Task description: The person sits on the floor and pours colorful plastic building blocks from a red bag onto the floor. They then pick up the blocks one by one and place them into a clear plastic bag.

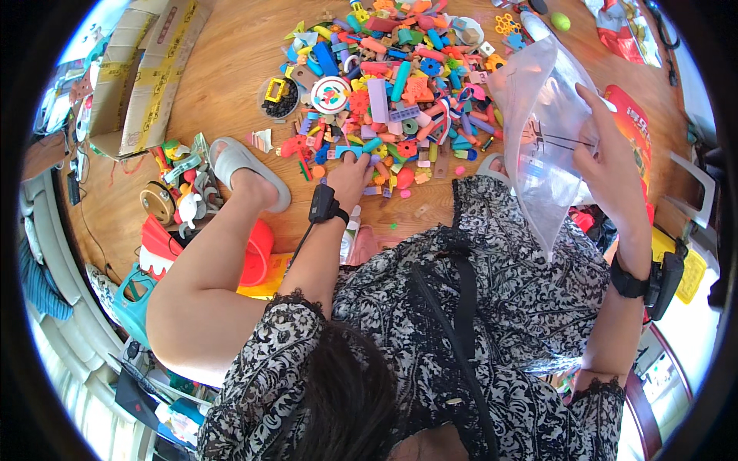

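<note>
A wide pile of colourful toy blocks and small toys [377, 101] lies on the wooden floor before me. My left hand [346, 177] reaches to the near edge of the pile, its fingertips among small pieces beside a light blue block [348, 151]; whether it grips a piece cannot be told. My right hand [605, 150], to the right of the pile, grips a translucent plastic bag [542, 132] by its side. The bag hangs upright and bears dark printing. A round white lid [330, 94] with a coloured pattern rests on the pile's left part.
At the upper left stands an open cardboard box [155, 80], with a heap of mixed toys [187, 184] below it. A clear bowl of black pieces [279, 98] sits left of the pile. Red containers [258, 253] and a teal stool [134, 299] are near my left leg. A yellow-green ball [560, 22] lies top right.
</note>
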Demonstrator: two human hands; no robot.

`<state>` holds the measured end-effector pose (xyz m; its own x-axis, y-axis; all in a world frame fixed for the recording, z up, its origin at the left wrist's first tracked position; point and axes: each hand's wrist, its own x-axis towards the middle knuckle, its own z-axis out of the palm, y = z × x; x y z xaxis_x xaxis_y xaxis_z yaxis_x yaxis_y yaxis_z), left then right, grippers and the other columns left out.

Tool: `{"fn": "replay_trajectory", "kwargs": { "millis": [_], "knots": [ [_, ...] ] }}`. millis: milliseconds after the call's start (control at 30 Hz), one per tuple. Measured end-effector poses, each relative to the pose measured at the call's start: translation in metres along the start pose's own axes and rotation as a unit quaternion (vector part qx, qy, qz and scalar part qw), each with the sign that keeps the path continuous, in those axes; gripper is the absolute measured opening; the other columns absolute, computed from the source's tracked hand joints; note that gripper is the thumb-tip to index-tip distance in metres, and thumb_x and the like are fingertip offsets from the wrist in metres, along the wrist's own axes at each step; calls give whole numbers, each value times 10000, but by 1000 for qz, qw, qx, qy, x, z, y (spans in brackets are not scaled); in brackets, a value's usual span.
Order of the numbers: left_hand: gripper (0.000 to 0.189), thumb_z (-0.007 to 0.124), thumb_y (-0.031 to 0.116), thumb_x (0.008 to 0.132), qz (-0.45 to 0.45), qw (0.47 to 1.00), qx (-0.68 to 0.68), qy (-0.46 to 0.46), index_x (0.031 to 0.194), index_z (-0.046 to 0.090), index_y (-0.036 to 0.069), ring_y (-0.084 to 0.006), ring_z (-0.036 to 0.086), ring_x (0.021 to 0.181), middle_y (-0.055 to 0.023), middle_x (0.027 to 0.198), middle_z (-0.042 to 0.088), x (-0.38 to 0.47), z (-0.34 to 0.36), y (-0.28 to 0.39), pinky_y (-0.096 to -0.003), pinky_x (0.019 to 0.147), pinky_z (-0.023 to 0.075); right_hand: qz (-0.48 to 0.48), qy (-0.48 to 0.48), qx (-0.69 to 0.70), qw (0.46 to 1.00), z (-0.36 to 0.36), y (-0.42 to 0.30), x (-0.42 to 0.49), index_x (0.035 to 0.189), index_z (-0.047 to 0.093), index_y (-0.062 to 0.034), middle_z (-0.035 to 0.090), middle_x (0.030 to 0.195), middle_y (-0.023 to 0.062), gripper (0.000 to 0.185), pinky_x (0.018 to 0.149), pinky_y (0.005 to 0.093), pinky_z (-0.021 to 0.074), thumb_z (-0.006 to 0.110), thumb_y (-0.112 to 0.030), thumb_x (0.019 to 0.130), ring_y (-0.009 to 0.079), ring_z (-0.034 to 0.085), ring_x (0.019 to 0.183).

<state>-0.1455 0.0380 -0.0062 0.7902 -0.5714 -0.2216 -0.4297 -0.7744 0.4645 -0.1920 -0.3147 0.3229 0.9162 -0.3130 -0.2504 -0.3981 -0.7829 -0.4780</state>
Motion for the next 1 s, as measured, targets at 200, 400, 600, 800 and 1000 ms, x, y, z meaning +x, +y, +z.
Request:
{"fn": "replay_trajectory", "kwargs": {
  "millis": [200,400,600,800,1000],
  "knots": [
    [234,673,322,865,-112,981,-157,34,958,603,119,-313,656,765,-98,864,603,1,-15,7,-432,632,530,-16,13,-10,1000,-2,1,-1,1424,460,-49,538,771,100,618,693,332,459,532,15,814,214,544,720],
    [357,702,338,843,-52,997,17,59,1037,584,63,-331,669,783,-130,993,612,28,-16,14,-435,620,533,18,4,28,999,0,0,-2,1431,456,-48,512,752,80,622,675,311,444,520,25,817,179,526,700],
    [352,704,305,864,-61,997,1,47,1035,579,24,-346,659,768,-130,1040,570,43,-3,25,-456,626,528,-3,17,37,999,7,1,-2,1437,445,-45,513,745,82,619,645,312,437,497,16,823,171,518,680],
    [333,714,273,857,-91,987,-97,89,951,571,-13,-346,626,725,-149,980,584,38,5,30,-420,624,494,-16,9,8,1000,2,1,-2,1433,436,-44,550,761,121,613,640,336,445,524,-28,826,199,536,677],
    [232,672,209,934,-122,877,-427,183,966,582,-2,-127,567,686,-28,772,582,59,-77,83,-307,595,454,-39,-15,82,996,13,5,-6,1468,411,-43,486,781,38,628,645,283,423,518,-9,851,122,480,703]
  ]
}}
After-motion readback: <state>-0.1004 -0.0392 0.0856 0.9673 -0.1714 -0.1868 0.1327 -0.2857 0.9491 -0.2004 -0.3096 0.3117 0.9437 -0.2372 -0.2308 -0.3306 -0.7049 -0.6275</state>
